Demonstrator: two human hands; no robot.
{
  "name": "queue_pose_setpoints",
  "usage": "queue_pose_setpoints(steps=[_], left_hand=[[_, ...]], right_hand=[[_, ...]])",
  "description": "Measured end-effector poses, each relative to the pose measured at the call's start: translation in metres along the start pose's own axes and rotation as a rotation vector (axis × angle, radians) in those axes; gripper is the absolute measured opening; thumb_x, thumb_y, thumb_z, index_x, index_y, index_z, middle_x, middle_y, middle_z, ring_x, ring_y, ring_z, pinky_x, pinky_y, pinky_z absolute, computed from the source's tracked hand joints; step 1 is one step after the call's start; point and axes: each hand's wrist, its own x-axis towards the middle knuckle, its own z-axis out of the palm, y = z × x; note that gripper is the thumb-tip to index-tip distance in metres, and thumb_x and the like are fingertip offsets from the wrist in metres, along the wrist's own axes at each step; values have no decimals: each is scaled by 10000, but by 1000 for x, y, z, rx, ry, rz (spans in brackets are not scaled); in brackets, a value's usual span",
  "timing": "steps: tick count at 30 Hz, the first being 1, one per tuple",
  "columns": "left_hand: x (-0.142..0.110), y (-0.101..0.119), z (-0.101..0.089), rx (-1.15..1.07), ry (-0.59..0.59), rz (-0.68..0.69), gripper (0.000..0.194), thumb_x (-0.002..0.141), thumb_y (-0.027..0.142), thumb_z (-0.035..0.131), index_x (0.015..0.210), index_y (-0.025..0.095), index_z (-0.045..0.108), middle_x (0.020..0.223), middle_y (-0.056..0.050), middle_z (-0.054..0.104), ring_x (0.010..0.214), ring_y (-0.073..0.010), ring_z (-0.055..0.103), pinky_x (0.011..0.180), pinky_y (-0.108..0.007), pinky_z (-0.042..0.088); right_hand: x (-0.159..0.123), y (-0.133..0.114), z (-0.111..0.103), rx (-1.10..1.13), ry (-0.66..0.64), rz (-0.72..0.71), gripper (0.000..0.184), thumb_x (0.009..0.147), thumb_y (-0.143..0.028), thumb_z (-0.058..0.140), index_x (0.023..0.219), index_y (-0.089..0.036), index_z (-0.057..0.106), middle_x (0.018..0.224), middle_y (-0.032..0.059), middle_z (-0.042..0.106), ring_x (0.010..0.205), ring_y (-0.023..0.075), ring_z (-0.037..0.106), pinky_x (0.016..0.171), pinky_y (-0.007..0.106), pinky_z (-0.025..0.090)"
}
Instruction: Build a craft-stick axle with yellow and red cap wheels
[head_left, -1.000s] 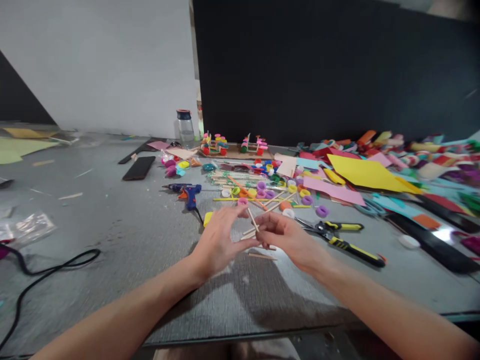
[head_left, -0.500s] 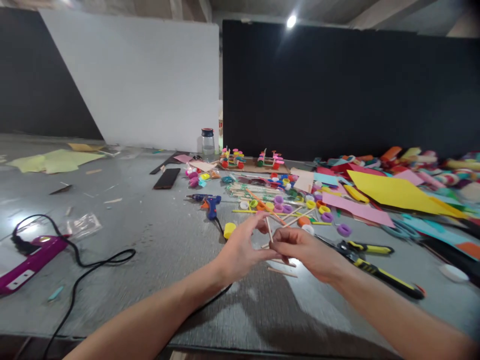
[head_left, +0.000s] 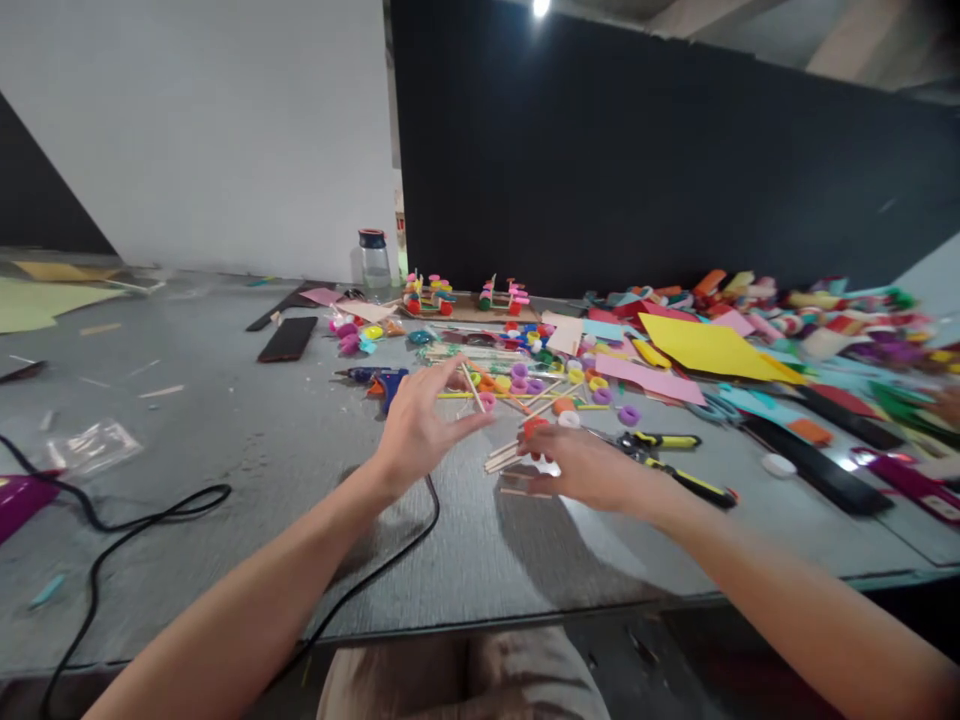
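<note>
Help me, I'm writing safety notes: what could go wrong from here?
The black cord beside the left forearm crosses the table's front edge and might get snagged. The left hand, close to the glue gun, might knock it. The right hand could scatter the thin sticks beside it.

cream stick (head_left: 472, 388), blue glue gun (head_left: 390, 384), black-and-yellow pliers (head_left: 666, 468), yellow sheet (head_left: 709, 347), pink paper strip (head_left: 649, 378), grey tabletop (head_left: 465, 575)

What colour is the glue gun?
The glue gun is blue with some orange, in the head view.
</note>
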Motion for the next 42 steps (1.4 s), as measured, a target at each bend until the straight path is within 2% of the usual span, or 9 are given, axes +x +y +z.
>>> queue_pose_setpoints(steps=[3,6,10,15,18,26,34,38,42], left_hand=[[-1,-5,3,20,22,-2,704,780,392,874,1384,237,547,1036,-37,751,1022,-243,701,1034,-497,495],[-2,-8,6,27,16,-12,720,784,400,870,1401,238,537,1051,-45,753,1046,-251,699,1031,-500,497],[-3,-9,6,41,-7,-16,710,809,449,840,1414,241,533,1040,-45,753,1060,-261,700,1036,-503,489],[-4,-8,8,48,-22,-9,686,839,480,805,1425,253,529,1047,-46,750,1050,-255,698,1023,-478,492],[-4,-8,9,52,-34,-8,696,826,456,823,1423,253,528,1033,-45,752,1029,-258,703,1001,-481,493],[-7,-12,9,75,-48,19,696,847,438,809,1442,238,509,1037,-37,752,1042,-248,695,983,-433,484],[-6,-13,10,101,-44,30,751,805,394,855,1439,217,493,1049,-44,757,1101,-269,689,1001,-442,478],[-6,-11,10,119,-56,4,731,810,420,847,1430,236,504,1048,-42,758,1087,-270,695,1006,-445,479],[-5,-10,10,122,-51,-2,737,819,419,840,1442,227,496,1037,-46,759,1077,-271,697,1002,-451,482]], right_hand=[[-8,6,16,-149,-13,-45,175,828,-177,779,988,-161,711,1067,147,698,1026,319,634,863,418,441],[-9,9,24,-232,-32,-98,26,924,-176,689,934,-169,712,998,116,716,967,279,657,822,384,456],[-4,14,21,-293,-40,-185,63,952,-198,675,907,-197,719,953,63,723,926,226,667,794,332,460],[15,17,18,-381,43,-248,123,985,-217,626,1036,-166,727,1041,120,702,1015,259,627,846,361,445],[31,17,21,-420,39,-301,107,971,-231,652,941,-187,744,969,93,701,981,248,615,876,361,426],[63,21,29,-463,114,-255,193,978,-244,639,834,-163,741,879,104,699,917,256,608,823,372,404],[7,27,3,-384,171,-141,212,1026,-258,550,1008,-181,747,1000,118,740,955,267,656,800,373,450],[-21,17,11,-371,34,-166,137,959,-339,687,942,-217,747,969,71,742,908,242,680,752,343,459],[-17,7,26,-398,21,-162,141,989,-211,619,914,-166,729,962,107,724,883,240,667,739,348,448]])
